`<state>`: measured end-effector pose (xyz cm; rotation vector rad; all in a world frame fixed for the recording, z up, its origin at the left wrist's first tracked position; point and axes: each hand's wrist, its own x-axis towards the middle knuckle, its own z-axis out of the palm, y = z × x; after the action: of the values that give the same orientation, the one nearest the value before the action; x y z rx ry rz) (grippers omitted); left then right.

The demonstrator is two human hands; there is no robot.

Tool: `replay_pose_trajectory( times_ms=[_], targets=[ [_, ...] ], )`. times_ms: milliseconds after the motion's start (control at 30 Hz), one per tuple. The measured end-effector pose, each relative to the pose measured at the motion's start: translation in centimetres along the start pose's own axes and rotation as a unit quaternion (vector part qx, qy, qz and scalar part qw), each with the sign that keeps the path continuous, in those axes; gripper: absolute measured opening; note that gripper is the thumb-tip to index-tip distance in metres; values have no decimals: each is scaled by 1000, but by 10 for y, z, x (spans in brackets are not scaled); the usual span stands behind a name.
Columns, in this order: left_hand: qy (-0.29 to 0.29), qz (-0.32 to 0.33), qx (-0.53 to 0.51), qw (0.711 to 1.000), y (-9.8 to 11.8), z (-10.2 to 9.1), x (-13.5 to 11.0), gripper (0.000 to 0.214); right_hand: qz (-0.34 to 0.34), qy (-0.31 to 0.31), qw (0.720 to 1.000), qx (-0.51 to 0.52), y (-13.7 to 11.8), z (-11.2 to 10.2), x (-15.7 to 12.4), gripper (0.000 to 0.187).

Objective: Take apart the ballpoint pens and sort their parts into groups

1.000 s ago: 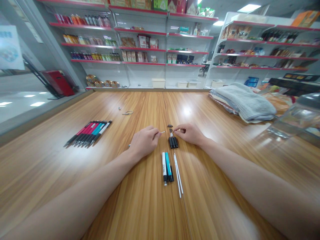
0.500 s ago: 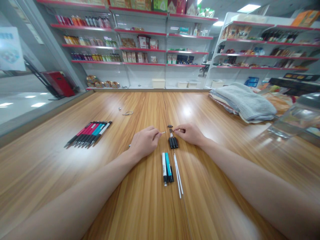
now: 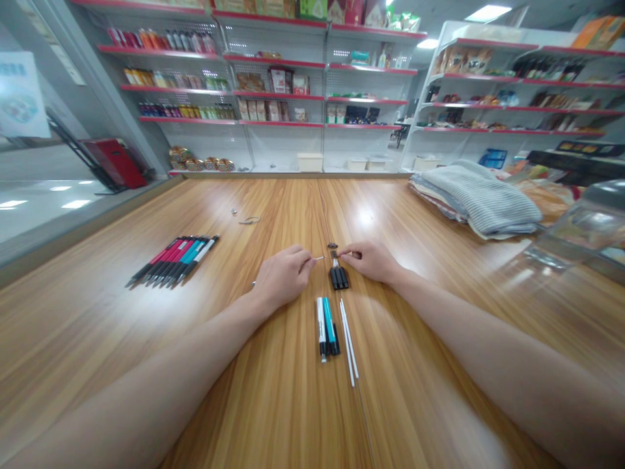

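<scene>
My left hand (image 3: 286, 275) is closed around a thin pen refill (image 3: 319, 258), whose tip points right from between thumb and fingers. My right hand (image 3: 368, 260) has thumb and forefinger together beside small dark parts, apparently springs (image 3: 334, 254); whether it grips one cannot be made out. Just below lie several black pen grip sections (image 3: 338, 278) with pale tops. Nearer me, a white pen barrel (image 3: 321, 326) and a teal pen barrel (image 3: 329, 322) lie side by side, with a short black piece (image 3: 336, 339). White refills (image 3: 348, 342) rest right of them.
A row of assembled pens (image 3: 172, 262) lies at left on the wooden table (image 3: 273, 417). Farther back are a thin looped strip (image 3: 250, 221) and a tiny object (image 3: 234, 212). Folded cloths (image 3: 478, 198) and a clear container (image 3: 576, 225) stand at right. Stocked shelves (image 3: 278, 94) line the back.
Almost nothing differs. Both hands stay in place, with the refill still in my left hand; the view shifts very slightly.
</scene>
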<state>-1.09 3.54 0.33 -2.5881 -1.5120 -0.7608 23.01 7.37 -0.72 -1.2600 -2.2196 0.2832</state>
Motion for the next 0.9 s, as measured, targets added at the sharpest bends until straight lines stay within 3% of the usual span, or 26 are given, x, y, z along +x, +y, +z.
replay_pose_trajectory(
  times_ms=[433,700,900],
  targets=[
    [-9,-8,5,1000,1,-1,0,35,-3,2,1000,1,-1,0,0,25],
    [-128,18,2,992,2,-4,1,38,-11,-1,1000,-10,0,0,1,26],
    [-155,31,39,987,5,-8,2,43,-13,-3,1000,-13,-3,-1,0,27]
  ],
)
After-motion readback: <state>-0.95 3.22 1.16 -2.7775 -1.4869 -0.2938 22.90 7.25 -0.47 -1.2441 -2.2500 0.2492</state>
